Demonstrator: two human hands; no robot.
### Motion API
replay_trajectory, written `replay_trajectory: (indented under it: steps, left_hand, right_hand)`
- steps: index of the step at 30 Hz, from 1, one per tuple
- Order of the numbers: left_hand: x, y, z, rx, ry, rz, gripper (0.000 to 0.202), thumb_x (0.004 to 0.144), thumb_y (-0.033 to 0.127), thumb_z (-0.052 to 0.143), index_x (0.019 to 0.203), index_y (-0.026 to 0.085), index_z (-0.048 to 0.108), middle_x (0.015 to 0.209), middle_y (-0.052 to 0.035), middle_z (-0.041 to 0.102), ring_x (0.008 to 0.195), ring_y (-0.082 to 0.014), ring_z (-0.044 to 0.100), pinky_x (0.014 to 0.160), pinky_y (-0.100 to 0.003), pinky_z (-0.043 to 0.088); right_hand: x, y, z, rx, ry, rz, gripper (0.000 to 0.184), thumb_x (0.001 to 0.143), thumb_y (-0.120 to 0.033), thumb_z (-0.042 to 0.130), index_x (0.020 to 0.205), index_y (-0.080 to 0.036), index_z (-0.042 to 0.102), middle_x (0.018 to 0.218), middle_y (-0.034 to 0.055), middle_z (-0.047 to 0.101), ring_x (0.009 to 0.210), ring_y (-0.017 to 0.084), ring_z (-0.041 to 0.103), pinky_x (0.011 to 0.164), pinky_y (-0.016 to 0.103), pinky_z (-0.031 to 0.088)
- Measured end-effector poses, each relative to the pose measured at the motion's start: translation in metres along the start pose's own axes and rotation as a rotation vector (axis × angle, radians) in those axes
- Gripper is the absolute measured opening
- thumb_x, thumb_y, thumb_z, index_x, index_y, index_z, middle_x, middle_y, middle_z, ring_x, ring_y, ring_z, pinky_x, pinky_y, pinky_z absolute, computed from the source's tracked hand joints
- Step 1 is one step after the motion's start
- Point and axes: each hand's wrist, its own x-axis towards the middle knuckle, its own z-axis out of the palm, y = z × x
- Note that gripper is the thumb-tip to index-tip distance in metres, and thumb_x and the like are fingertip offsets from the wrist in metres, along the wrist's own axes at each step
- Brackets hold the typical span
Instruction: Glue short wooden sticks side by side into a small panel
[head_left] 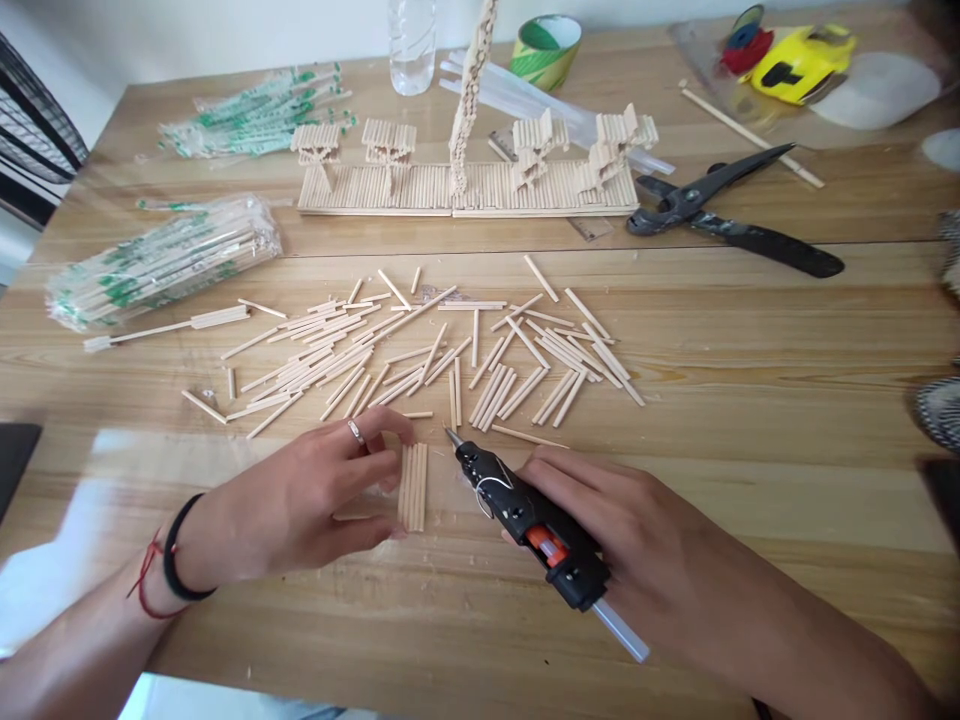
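My left hand (315, 495) rests on the wooden table (750, 400), its fingers curled against the left side of a small panel of glued sticks (412, 486) and pinching it. A ring shows on one finger and a black band on the wrist. My right hand (645, 540) grips a black glue gun (536, 525) with a clear glue stick out of its back. The gun's nozzle points at the panel's upper right, just apart from it. Several loose cut wooden sticks (420, 350) lie scattered beyond both hands.
A stick model on a flat base (469, 185) stands at the back. Black shears (735, 215) lie to its right. Wrapped chopstick bundles (161, 262) lie at left. A plastic bottle (411, 45), a green tape roll (546, 48) and a yellow object (799, 62) sit along the far edge.
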Motion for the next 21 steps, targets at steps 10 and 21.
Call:
replay_trajectory:
  steps: [10,21]
  left_hand:
    - [-0.0006,-0.0009,0.0010,0.007,-0.011,0.004,0.008,0.103,0.017,0.064,0.106,0.020,0.058,0.133,-0.0124,0.061,0.110,-0.0257,0.072,0.094,-0.037,0.059]
    - [0.0005,-0.0012,-0.0002,0.020,-0.007,0.017,0.005,0.105,0.021,0.065,0.108,0.019,0.062,0.133,-0.0136,0.062,0.114,-0.0263,0.072,0.097,-0.036,0.059]
  right_hand:
    - [-0.0027,-0.0006,-0.0007,0.041,-0.014,0.019,0.028,0.084,0.000,0.050,0.092,-0.024,0.060,0.092,0.0072,0.072,0.087,0.027,0.074,0.075,0.038,0.060]
    - [-0.0022,-0.0035,-0.0030,0.034,-0.018,0.026,0.026,0.085,-0.001,0.052,0.094,-0.023,0.063,0.091,0.0072,0.073,0.082,0.027,0.074,0.072,0.038,0.062]
